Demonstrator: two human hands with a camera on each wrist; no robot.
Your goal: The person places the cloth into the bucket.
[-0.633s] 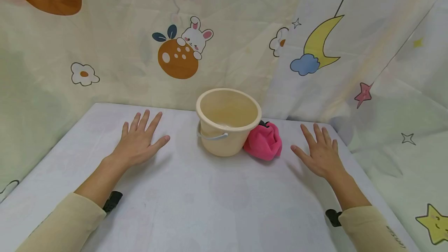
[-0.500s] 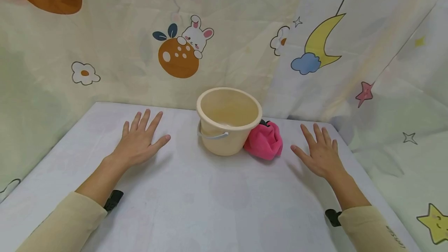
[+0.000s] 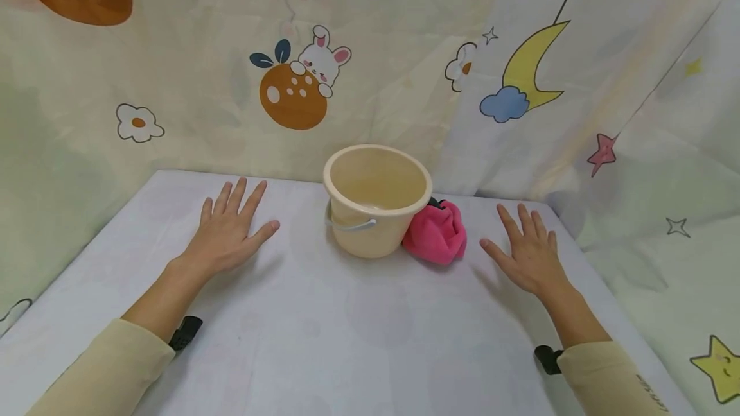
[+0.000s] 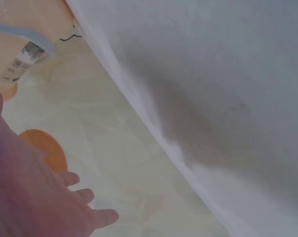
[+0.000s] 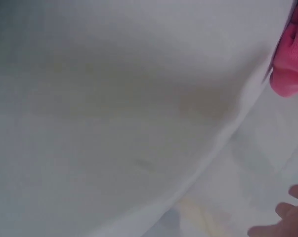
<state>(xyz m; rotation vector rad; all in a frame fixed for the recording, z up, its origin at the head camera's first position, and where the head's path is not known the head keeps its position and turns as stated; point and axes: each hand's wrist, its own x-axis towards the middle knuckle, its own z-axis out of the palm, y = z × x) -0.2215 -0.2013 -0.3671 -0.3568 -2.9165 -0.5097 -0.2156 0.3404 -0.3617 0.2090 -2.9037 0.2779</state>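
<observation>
Now, a cream bucket (image 3: pixel 370 234) stands upright on the desk (image 3: pixel 347 339), with a pink cloth bundle (image 3: pixel 437 234) just right of it. Left of the bucket, the left hand (image 3: pixel 224 234) spreads its fingers apart; farther right of it, the right hand (image 3: pixel 528 255) does likewise.

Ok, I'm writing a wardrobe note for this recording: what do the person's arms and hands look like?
The left hand and right hand are bare. The left sleeve and right sleeve are long and beige, the right one with dark lettering, too small to read surely. A small black device shows by the left cuff and another by the right.
</observation>
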